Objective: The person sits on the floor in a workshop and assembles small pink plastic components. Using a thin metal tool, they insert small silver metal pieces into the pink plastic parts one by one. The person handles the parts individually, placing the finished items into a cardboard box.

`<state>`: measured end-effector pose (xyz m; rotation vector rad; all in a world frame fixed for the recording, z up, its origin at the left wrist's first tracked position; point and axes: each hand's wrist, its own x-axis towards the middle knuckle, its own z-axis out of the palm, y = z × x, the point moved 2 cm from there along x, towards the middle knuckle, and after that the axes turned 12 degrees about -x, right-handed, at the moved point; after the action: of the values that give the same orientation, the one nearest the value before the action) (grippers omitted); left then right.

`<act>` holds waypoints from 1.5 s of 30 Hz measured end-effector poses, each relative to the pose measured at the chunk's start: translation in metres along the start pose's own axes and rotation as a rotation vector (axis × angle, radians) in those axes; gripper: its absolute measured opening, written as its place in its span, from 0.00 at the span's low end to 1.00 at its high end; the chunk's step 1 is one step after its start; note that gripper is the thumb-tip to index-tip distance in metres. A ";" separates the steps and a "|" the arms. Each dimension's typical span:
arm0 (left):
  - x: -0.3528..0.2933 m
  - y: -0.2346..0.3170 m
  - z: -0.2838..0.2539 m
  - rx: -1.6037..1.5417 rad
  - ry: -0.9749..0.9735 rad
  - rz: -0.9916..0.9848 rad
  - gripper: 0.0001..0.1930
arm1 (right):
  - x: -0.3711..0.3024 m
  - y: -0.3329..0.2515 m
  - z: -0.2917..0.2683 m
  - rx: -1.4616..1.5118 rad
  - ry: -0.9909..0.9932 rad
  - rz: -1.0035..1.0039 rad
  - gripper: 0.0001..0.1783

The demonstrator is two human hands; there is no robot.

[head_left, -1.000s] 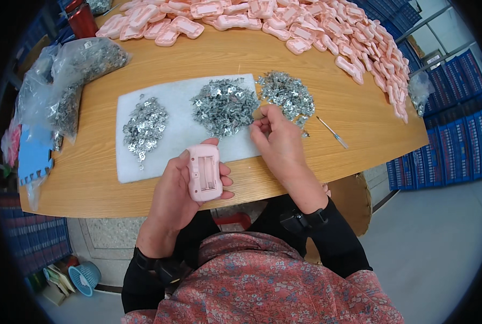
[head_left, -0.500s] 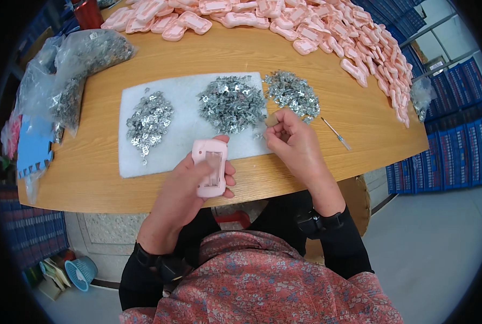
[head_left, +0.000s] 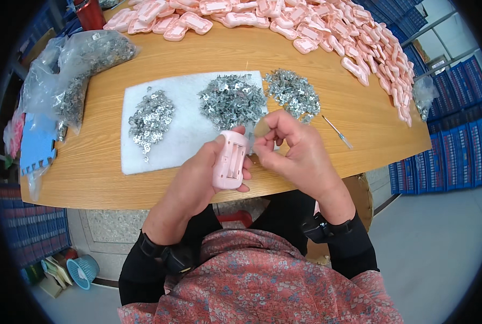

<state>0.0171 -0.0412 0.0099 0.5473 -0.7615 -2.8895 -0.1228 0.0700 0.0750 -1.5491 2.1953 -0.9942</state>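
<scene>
Hands brought together over the table's near edge, the right one pulled back from the metal heaps.

Since a second ago the right hand (head_left: pixel 295 151) left the right pile of metal clips (head_left: pixel 294 93) and now pinches a small metal piece against the pink plastic case (head_left: pixel 229 160). The left hand (head_left: pixel 203 173) is clamped around the case, its long axis running near-to-far, open face up, over the wooden table (head_left: pixel 354 135).

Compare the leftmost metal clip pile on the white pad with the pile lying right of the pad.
The leftmost pile lies wholly on the white pad; the right pile lies on the bare wooden table. The leftmost pile lies far from both hands; the right pile lies just beyond the right hand. Both are loose heaps of small silvery parts.
</scene>
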 end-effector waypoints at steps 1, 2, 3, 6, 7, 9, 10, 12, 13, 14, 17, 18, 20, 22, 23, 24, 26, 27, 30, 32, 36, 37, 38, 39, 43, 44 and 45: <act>0.000 -0.002 0.001 0.031 0.007 -0.014 0.28 | 0.001 -0.004 0.000 -0.008 -0.016 -0.007 0.11; -0.001 -0.004 0.001 0.063 0.014 -0.028 0.28 | 0.002 -0.008 0.000 -0.016 -0.032 -0.015 0.11; -0.001 -0.005 0.001 0.094 0.022 -0.041 0.29 | 0.003 -0.011 0.000 -0.023 -0.049 -0.024 0.11; -0.006 -0.002 0.015 0.172 0.086 -0.025 0.25 | 0.005 -0.014 -0.002 -0.076 -0.118 0.002 0.10; -0.007 -0.003 0.014 0.176 0.085 -0.028 0.25 | 0.005 -0.016 -0.002 -0.087 -0.118 -0.006 0.10; -0.008 -0.005 0.009 0.183 0.086 -0.033 0.25 | 0.006 -0.019 -0.001 -0.109 -0.119 -0.022 0.10; -0.008 -0.006 0.008 0.185 0.080 -0.037 0.25 | 0.005 -0.020 0.000 -0.126 -0.111 -0.023 0.10; -0.008 -0.007 0.005 0.191 0.068 -0.046 0.24 | 0.004 -0.022 0.001 -0.159 -0.095 -0.025 0.10; -0.008 -0.008 0.006 0.196 0.067 -0.052 0.24 | 0.004 -0.023 0.002 -0.191 -0.084 -0.031 0.10; -0.008 -0.008 0.007 0.202 0.066 -0.058 0.24 | 0.003 -0.023 0.004 -0.223 -0.074 -0.037 0.10; -0.007 -0.010 0.005 0.209 0.052 -0.091 0.25 | 0.002 -0.025 0.009 -0.324 -0.041 -0.089 0.10; -0.007 -0.011 0.003 0.210 0.045 -0.104 0.26 | 0.001 -0.026 0.010 -0.358 -0.029 -0.112 0.10; -0.007 -0.010 0.000 0.107 -0.022 -0.124 0.25 | 0.000 -0.027 0.008 -0.218 -0.049 0.001 0.10; -0.008 -0.009 0.000 0.040 -0.055 -0.135 0.26 | -0.002 -0.023 0.005 -0.131 -0.037 0.075 0.11; -0.009 -0.009 0.001 0.026 -0.055 -0.137 0.26 | -0.005 -0.018 0.004 -0.113 -0.015 0.093 0.11; -0.010 -0.009 0.001 0.011 -0.054 -0.138 0.26 | -0.007 -0.012 0.004 -0.096 0.006 0.110 0.11; -0.010 -0.009 0.001 0.006 -0.082 -0.125 0.28 | -0.011 -0.004 0.005 -0.015 -0.007 0.144 0.12; -0.010 -0.009 0.001 0.003 -0.095 -0.117 0.29 | -0.013 0.001 0.007 0.025 -0.015 0.160 0.13; -0.007 -0.010 0.005 0.006 -0.184 -0.158 0.29 | -0.025 0.012 0.023 0.381 -0.152 0.262 0.14; -0.007 -0.013 0.004 -0.008 -0.159 -0.149 0.29 | -0.025 0.013 0.026 0.400 -0.168 0.309 0.13; -0.006 -0.016 0.007 0.018 -0.129 -0.172 0.29 | -0.027 0.014 0.026 0.384 -0.176 0.285 0.12; -0.006 -0.016 0.009 0.050 -0.154 -0.180 0.29 | -0.027 0.016 0.026 0.375 -0.193 0.297 0.12; -0.006 -0.016 0.012 0.082 -0.179 -0.189 0.29 | -0.026 0.019 0.025 0.366 -0.210 0.310 0.11; -0.006 -0.016 0.013 0.114 -0.205 -0.198 0.29 | -0.026 0.021 0.025 0.357 -0.227 0.322 0.11; -0.004 -0.019 0.007 0.046 -0.199 -0.173 0.29 | -0.027 0.017 0.023 0.613 -0.225 0.374 0.11; -0.004 -0.018 0.006 0.040 -0.204 -0.185 0.29 | -0.030 0.021 0.025 0.597 -0.231 0.334 0.11; -0.004 -0.017 0.006 0.033 -0.209 -0.197 0.29 | -0.031 0.023 0.025 0.582 -0.238 0.293 0.11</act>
<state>0.0183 -0.0230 0.0072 0.3434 -0.8272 -3.1591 -0.1127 0.0931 0.0362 -0.9914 1.6958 -1.1464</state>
